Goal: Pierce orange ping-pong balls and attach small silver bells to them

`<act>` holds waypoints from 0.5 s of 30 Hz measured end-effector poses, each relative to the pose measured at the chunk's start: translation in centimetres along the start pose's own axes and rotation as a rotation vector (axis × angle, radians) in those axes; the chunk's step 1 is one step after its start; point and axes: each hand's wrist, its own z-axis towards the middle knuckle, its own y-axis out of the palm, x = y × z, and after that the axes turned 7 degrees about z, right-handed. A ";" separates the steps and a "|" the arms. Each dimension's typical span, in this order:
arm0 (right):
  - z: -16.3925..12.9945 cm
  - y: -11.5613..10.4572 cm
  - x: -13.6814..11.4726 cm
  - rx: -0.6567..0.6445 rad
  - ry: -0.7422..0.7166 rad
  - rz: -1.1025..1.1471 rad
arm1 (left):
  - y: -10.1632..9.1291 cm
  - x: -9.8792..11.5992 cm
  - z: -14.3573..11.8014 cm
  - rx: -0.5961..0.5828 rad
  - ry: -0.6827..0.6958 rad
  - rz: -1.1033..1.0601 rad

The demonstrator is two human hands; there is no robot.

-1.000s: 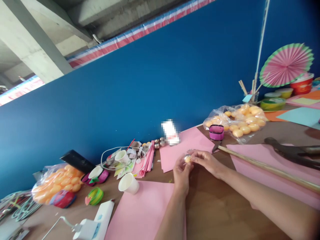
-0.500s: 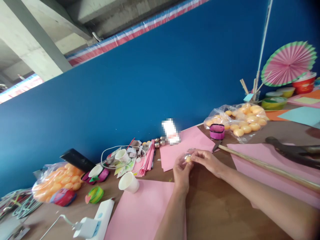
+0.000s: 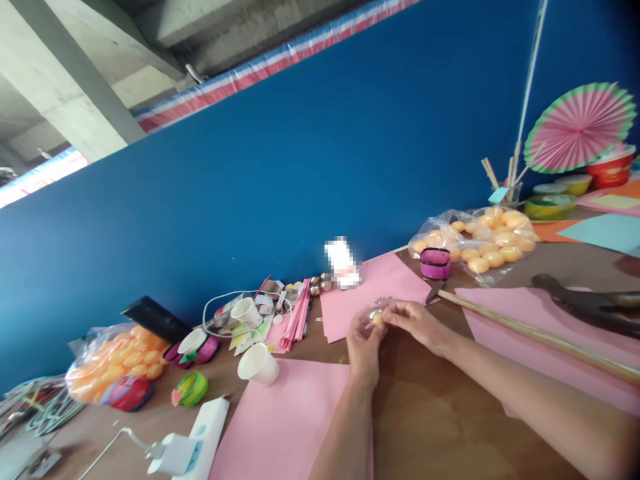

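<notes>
I see my left hand (image 3: 364, 343) and right hand (image 3: 416, 323) both pinching the ball (image 3: 376, 317) between their fingertips, left nearer, right far-right.

**Tally of the craft table**

I count two hands at work, the left hand (image 3: 364, 347) and the right hand (image 3: 415, 323), sharing one small orange ball (image 3: 376, 318). Two clear bags of orange balls lie out: one bag (image 3: 475, 243) far right, another bag (image 3: 113, 363) far left; the balls inside are too many to count. I see three paper cups (image 3: 259, 365), one pink folded fan (image 3: 580, 127), one long wooden stick (image 3: 540, 337), and at least three pink paper sheets (image 3: 287, 427).
</notes>
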 end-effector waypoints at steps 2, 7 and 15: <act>0.0 0.0 0.0 0.000 -0.001 -0.002 | 0.0 0.0 0.0 -0.003 0.006 0.011; 0.0 0.0 -0.2 -0.013 0.008 -0.022 | -0.2 -0.2 0.1 -0.010 0.011 0.023; 0.0 0.0 0.0 -0.021 0.000 -0.031 | -0.3 -0.5 0.2 0.017 0.007 0.033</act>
